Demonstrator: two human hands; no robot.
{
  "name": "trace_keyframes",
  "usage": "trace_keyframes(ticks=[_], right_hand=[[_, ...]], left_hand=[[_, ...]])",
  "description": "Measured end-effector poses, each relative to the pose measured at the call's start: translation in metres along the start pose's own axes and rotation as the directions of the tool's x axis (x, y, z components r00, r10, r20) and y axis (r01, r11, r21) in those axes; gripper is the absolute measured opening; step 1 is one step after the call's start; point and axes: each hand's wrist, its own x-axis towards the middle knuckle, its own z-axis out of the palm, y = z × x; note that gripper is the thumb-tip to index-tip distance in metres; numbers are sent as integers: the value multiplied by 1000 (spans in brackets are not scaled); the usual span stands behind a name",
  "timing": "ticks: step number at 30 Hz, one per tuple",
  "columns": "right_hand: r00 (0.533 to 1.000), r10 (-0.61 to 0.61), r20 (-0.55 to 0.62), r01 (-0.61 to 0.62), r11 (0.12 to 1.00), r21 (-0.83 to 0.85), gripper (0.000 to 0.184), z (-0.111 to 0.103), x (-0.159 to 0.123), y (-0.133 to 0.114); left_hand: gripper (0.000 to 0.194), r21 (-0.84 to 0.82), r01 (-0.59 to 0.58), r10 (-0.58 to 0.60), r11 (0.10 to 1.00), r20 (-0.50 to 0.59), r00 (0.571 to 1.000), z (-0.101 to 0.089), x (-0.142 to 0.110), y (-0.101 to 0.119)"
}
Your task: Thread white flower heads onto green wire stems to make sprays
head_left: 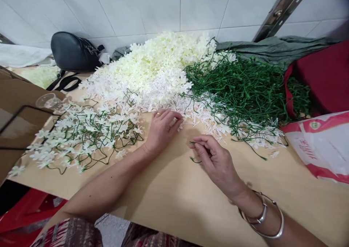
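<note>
My left hand (165, 128) rests at the front edge of a pile of thin white flower sticks (174, 103). Its fingers are closed in a pinch, with a small white flower piece (180, 127) showing at the tips. Lower and to the right, my right hand (215, 159) pinches a green artificial flower stem (195, 160), whose ends poke out past the thumb and forefinger. White petals (163, 56) are heaped behind my left hand. A tangle of green plastic stems (245, 90) lies behind my right hand. Flowers joined to green stems (89, 130) are spread on the left.
Behind the table (174, 210) is a tiled wall (160, 7). A black bag (73, 52) stands at the back left, near a clear plastic cup (49, 101) and a cardboard box (19, 90). A dark red bag (324, 72) and a pink-and-white packet (324, 141) are on the right.
</note>
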Motion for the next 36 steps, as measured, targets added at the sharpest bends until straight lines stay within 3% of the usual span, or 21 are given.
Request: trace_keyframes(ticks=[5, 12, 16, 20, 23, 26, 28, 30, 33, 34, 36], right_hand=[[983, 160, -87, -138, 967, 214, 19, -8, 6, -1], [971, 231, -62, -200, 927, 318, 34, -14, 16, -11], [982, 189, 18, -185, 931, 313, 35, -6, 8, -19], [995, 95, 5, -94, 977, 192, 25, -8, 3, -18], [994, -37, -101, 29, 996, -83, 14, -21, 13, -13], [981, -183, -63, 144, 908, -394, 11, -32, 36, -8], [962, -272, 36, 247, 799, -548, 16, -34, 53, -4], [946, -287, 151, 307, 645, -700, 17, -33, 69, 0], [902, -273, 336, 427, 432, -795, 18, -31, 85, 1], [888, -273, 370, 455, 404, -793, 18, -31, 87, 1], [881, -303, 364, 468, 436, -769, 19, -35, 85, -2]], left_hand=[[10, -139, -4, -18, 990, -157, 987, -13, 1, 5], [12, -301, -180, 183, 937, -18, 983, -20, -3, 21], [18, -469, -202, 213, 860, -30, 977, -12, -9, 34], [17, -672, -42, 52, 740, -4, 999, -12, -10, 42], [23, -850, 215, -125, 481, 177, 976, -18, -9, 42], [28, -878, 463, -45, 125, 461, 886, -18, -9, 40], [33, -810, 586, 62, 2, 585, 809, -15, -10, 37], [36, -772, 636, 101, 9, 633, 767, -10, -11, 35], [39, -793, 604, 65, 84, 609, 790, -5, -10, 30], [39, -806, 585, 44, 95, 590, 806, -4, -10, 29], [40, -827, 556, -5, 86, 558, 830, -3, -9, 27]])
